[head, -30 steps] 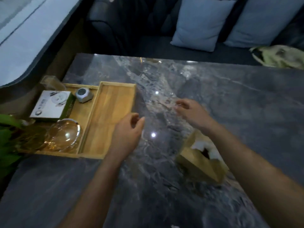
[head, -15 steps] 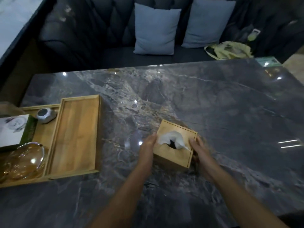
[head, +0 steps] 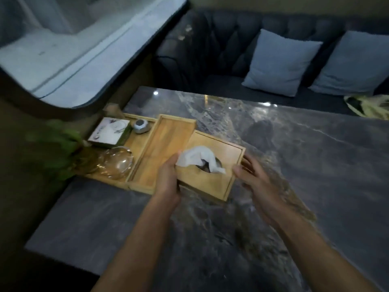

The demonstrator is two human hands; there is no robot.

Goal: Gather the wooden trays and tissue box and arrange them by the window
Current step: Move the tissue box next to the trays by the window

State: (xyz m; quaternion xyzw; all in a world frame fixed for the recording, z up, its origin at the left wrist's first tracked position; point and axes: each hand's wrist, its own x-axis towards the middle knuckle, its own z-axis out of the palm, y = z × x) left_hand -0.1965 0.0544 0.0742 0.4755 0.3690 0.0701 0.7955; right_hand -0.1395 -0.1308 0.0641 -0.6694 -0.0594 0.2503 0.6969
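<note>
**Tissue box brought alongside the trays**

Left hand (head: 168,178) and right hand (head: 252,175) clamp opposite sides of the wooden tissue box (head: 212,175). Half a second ago mid-table; now touching the empty wooden tray (head: 162,148), beside the loaded tray (head: 134,142) under the window (head: 69,49). Arrangement looks nearly complete; release remains.

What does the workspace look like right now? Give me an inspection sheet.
Surface: dark marble table, glossy, light glints.
Job's things: tissue box beside the empty wooden tray; a second tray lies further left.
Clutter: small white box, grey round object, glass bowl in the second tray; plant at its left.
Grips: left hand on the box's left side; right hand at its right, contact unclear.
Cables: nothing seen.
Surroundings: window, dark sofa, two cushions.
</note>
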